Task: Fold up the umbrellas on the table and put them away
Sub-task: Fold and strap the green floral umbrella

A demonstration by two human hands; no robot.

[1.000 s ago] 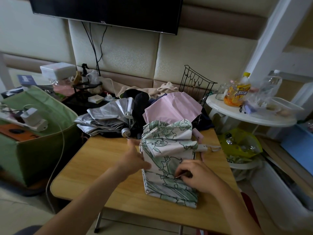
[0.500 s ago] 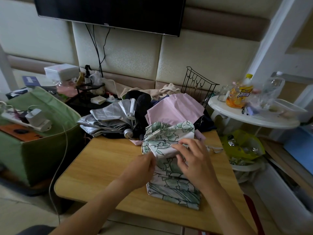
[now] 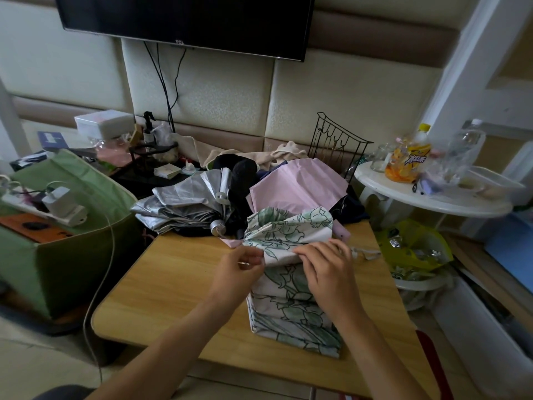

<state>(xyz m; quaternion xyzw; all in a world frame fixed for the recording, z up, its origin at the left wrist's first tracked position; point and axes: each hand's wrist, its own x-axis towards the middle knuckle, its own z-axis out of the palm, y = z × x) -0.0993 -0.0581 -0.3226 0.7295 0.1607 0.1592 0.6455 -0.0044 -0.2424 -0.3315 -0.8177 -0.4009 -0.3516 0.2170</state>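
Your left hand (image 3: 240, 265) pinches leaf-print umbrella (image 3: 291, 287) cloth edge, frame centre. Your right hand (image 3: 327, 269) curls fingers round same fold, on wooden table (image 3: 173, 284).

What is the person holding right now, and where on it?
Both hands, left hand and right hand, pinch the floral umbrella at a fold in its canopy fabric, near the middle.

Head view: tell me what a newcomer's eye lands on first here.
First, the two hands at the middle of the wooden table: the left hand and right hand each pinch a fold of the green leaf-print umbrella. Behind it, at the table's far edge, lie a crumpled silver umbrella and a pink umbrella. A dark TV hangs on the wall above.
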